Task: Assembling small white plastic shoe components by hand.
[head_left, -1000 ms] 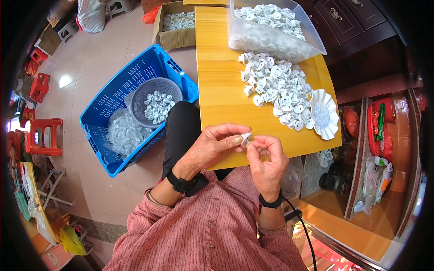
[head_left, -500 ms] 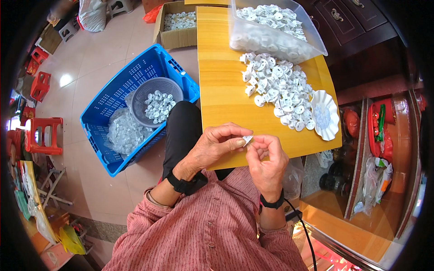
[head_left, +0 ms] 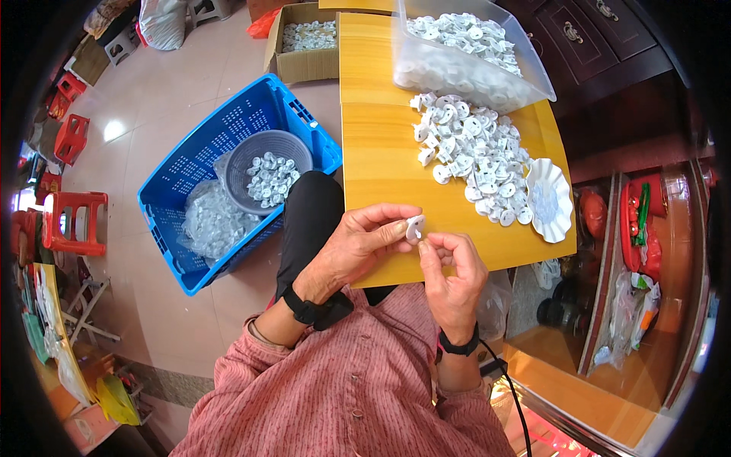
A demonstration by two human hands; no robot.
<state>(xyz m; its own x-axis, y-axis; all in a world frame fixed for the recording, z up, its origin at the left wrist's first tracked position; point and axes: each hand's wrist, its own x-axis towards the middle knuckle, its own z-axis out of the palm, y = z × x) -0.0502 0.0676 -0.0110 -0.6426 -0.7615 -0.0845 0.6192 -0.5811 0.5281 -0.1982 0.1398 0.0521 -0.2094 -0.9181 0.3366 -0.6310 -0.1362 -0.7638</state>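
Observation:
Over the near edge of the yellow table (head_left: pixel 373 152), my left hand (head_left: pixel 354 242) pinches a small round white plastic part (head_left: pixel 415 228) between thumb and fingers. My right hand (head_left: pixel 457 278) is closed in a pinch just right of the part, its fingertips at or very near its lower edge. Whatever those fingertips hold is too small to make out. Beyond my hands lies a heap of similar white plastic parts (head_left: pixel 472 156). At the heap's right stands a fluted white dish (head_left: pixel 562 221) with small clear pieces in it.
A translucent bin (head_left: pixel 464 85) of white parts stands at the table's far end. Left of my knee, a blue crate (head_left: pixel 171 179) holds a grey bowl (head_left: pixel 236 171) of small pieces and a clear bag (head_left: pixel 213 221). A cardboard box (head_left: pixel 308 67) lies beyond. A black cable (head_left: pixel 519 404) runs by my right wrist.
The white part has been turned in my left fingers, so its round face now shows. My right fingertips have shifted slightly down from it. The view has shifted a little.

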